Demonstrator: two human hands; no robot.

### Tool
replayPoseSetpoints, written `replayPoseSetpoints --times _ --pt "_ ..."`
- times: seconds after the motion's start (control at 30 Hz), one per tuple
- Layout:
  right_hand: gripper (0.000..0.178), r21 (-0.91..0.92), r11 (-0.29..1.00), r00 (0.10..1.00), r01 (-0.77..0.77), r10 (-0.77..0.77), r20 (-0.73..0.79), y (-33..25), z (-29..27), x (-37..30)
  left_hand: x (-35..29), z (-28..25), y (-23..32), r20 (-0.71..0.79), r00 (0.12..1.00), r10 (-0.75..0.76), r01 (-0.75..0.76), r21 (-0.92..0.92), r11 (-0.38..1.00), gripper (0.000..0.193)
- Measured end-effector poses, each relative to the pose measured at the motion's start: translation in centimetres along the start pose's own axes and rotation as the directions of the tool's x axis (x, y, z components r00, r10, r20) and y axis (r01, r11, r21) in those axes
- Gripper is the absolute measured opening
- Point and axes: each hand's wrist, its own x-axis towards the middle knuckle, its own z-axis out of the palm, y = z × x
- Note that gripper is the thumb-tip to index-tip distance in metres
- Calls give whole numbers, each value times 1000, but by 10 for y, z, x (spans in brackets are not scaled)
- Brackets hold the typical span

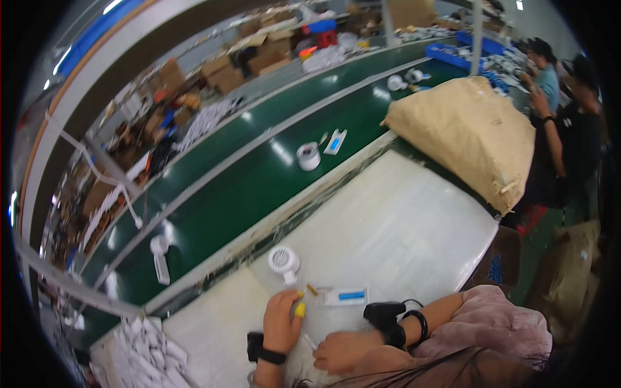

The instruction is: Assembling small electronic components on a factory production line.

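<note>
On the pale worktop, my left hand has yellow covers on the thumb and a fingertip, which stand slightly apart with nothing seen between them. Just beyond its fingertips lies a white round fan head with a slotted grille and a short neck. To the right of that hand is a white narrow casing with a blue cylindrical cell in it, and a small brownish piece lies at its left end. My right hand rests low on the worktop, fingers drawn together and pointing left; whatever they hold is hidden.
A green conveyor belt runs beyond the worktop, carrying a white handheld fan, a white cup-shaped part and another casing. A large brown sack bulges at the far right. White pieces pile up at lower left. Two people work at right.
</note>
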Motion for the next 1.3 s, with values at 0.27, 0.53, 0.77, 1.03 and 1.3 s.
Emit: replayPoseSetpoints --times 0.27,0.53,0.77,1.03,1.3 --pt "23 24 999 999 -32 33 -41 -10 -44 -3 7 -3 0 15 998 -60 60 -50 997 32" --pt "21 -2 999 997 -37 37 -74 -14 -44 -5 3 0 -1 7 998 -58 58 -61 996 35" --pt "17 -87 985 915 -151 106 -390 10 -87 -8 4 0 1 1 999 -54 54 -54 997 35" --pt "45 -208 703 733 -680 660 -166 45 -122 -31 -8 20 -17 -97 995 -23 20 -37 999 36" --pt "45 -27 748 741 -663 652 -159 51 -92 -11 -1 18 -11 -68 994 -90 86 -56 995 21"
